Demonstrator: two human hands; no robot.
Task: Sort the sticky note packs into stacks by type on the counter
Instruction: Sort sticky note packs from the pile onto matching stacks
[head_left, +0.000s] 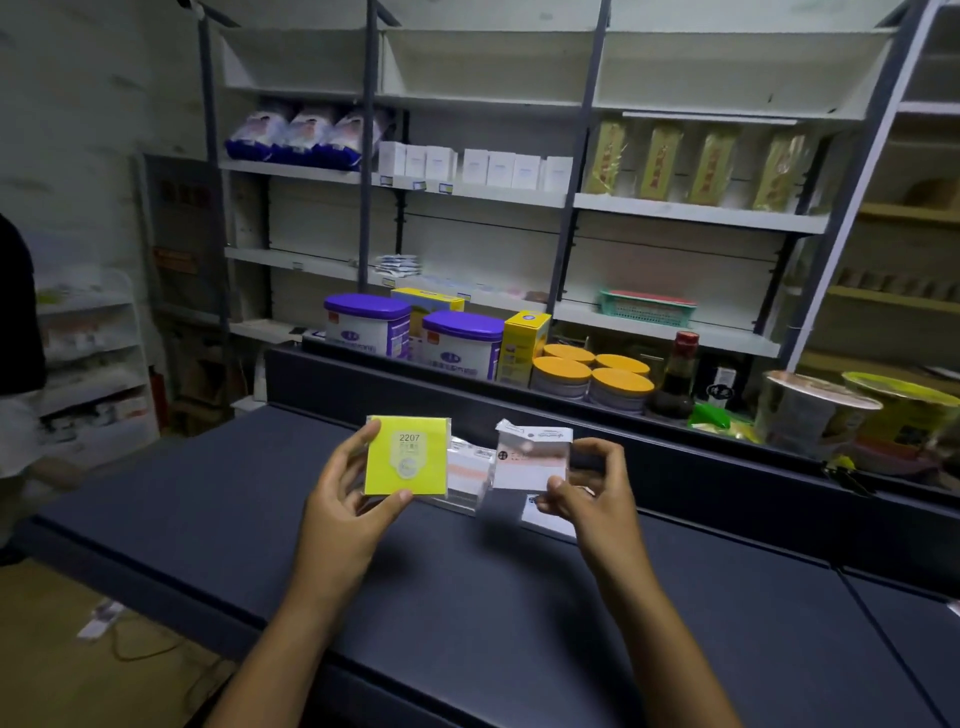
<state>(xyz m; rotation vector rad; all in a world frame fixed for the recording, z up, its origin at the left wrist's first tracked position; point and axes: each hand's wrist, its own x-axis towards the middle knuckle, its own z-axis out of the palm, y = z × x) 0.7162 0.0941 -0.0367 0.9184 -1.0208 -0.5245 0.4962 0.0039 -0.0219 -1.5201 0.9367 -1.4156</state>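
Note:
My left hand (347, 499) holds a bright yellow sticky note pack (407, 457) marked 2207, thumb under its lower edge and fingers on its left side, lifted above the dark counter (218, 519). My right hand (597, 493) pinches a white pack with a pale pink band in clear wrap (530, 460), also raised. Between and behind them a clear-wrapped white and pink pack (467, 475) lies on the counter. Another white pack (548, 517) lies flat under my right hand, partly hidden.
A raised ledge behind the counter carries purple-lidded tins (462, 345), orange-lidded jars (592, 376), a dark sauce bottle (678, 376) and noodle bowls (815, 410). Shelving stands at the back. A person's dark sleeve (15, 312) shows at the far left.

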